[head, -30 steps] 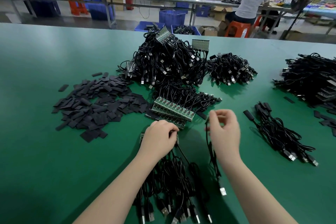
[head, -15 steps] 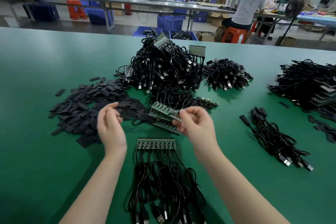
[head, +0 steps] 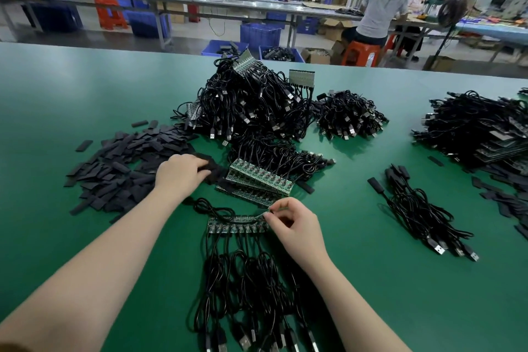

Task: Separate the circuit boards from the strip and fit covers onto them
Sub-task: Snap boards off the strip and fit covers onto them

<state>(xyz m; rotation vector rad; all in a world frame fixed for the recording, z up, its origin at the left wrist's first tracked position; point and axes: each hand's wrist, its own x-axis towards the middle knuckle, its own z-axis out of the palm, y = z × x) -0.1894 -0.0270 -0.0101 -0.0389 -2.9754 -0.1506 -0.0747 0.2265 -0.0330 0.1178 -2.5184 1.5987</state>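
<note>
At the lower centre of the head view, on the green desk [head: 85, 94], our right hand [head: 297, 226] pinches the right end of a green strip of circuit boards [head: 237, 224], whose thin black cables [head: 245, 288] trail toward the bottom edge. Left of centre, our left hand [head: 180, 173] curls its fingers onto a flat black rectangular cover [head: 210, 168] at the edge of the spread heap of black covers [head: 123, 163]. Between the hands, slightly higher, lies a stack of further green board strips [head: 260, 180]. Above it rises a large tangled pile of black cables [head: 248, 103]. Right of centre sits a smaller bundle of black finished cables [head: 420, 208].
</note>
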